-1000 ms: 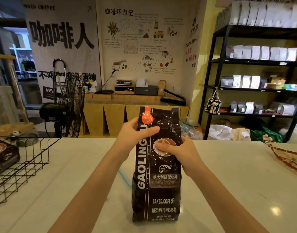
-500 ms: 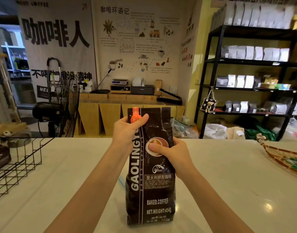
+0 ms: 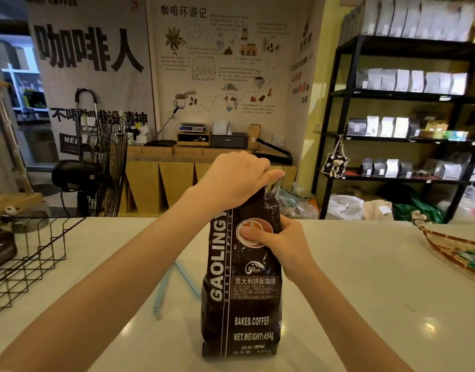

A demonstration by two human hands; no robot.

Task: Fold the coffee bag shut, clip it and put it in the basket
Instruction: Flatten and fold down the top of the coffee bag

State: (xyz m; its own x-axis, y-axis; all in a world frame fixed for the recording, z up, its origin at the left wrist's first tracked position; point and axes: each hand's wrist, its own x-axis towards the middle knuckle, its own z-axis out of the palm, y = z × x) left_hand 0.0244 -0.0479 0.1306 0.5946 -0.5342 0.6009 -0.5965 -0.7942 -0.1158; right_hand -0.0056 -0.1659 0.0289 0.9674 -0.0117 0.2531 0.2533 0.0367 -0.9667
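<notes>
Table (image 3: pixel 365 291): pale, smooth and glossy, with small glints of lamp light; it carries everything near.
Coffee bag (image 3: pixel 241 299): stands upright on the table at the middle, dark shiny crinkled foil, tall and narrow. White print reads "GAOLING…" running up the side, "BAKED COFFEE", "BAKED.COFFEE", "NET.WEIGHT:454g", and a boxed line 意大利拼配咖啡; a round cup emblem sits on the upper front.
Right hand (image 3: pixel 282 245): grip wrapped round the bag's right edge at the emblem, thumb pressed flat on the front, fingers behind and hidden.
Left hand (image 3: pixel 236 181): palm down over the bag's top, grip closed on the top edge and pressing it over; the mouth itself is covered by the hand.
Blue strips (image 3: pixel 174 285): thin, pale blue, lying on the table just left of the bag; partly behind the left forearm, and what they are cannot be told.
Basket (image 3: pixel 35 253): black wire, open grid, at the table's left edge; a dark packet lies inside.
Woven tray (image 3: pixel 454 251): orange-brown patterned rim at the right edge, something green in it.
Fan (image 3: pixel 102 162): black wire-caged, on the floor beyond the table.
Wooden counter (image 3: pixel 177 183): angular panels, with a scale and boxes on top.
Wall banners (image 3: pixel 91 49): read 咖啡人 and 咖啡环游记.
Black shelves (image 3: pixel 405 95): rows of white and grey pouches.
</notes>
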